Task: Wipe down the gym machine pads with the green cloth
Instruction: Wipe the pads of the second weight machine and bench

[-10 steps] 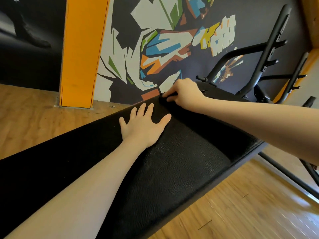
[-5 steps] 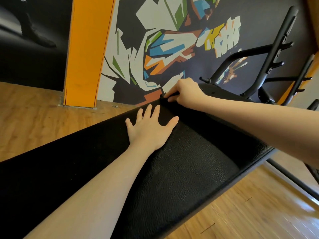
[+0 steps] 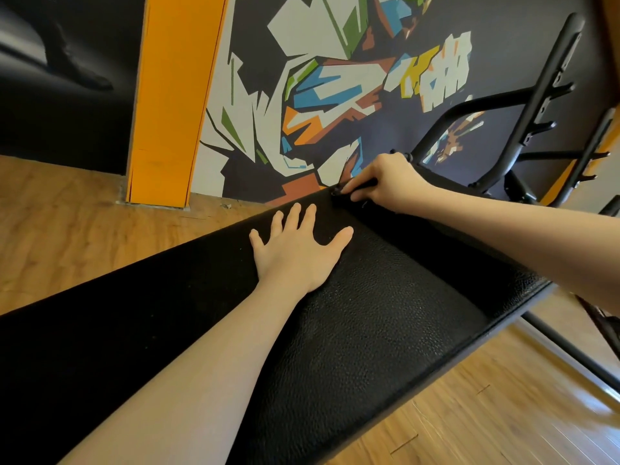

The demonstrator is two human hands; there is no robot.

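Black pad (image 3: 385, 330) spans the frame diagonally, lower left to right; near end cut off by the frame edge. Left hand (image 3: 295, 253) flat on it, fingers spread straight. Right hand (image 3: 385, 182) at the pad's far top edge, fingers curled, pinching something small and dark; can't make out what. Hands apart. Green cloth not visible. Versus 0.5 s ago: both hands in the same spots, only the view shifted slightly.

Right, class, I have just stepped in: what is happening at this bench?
A person leans over a black padded bench. The left hand lies flat on the pad, fingers spread. The right hand is curled at the pad's far edge, pinching something dark there. No green cloth is in view.
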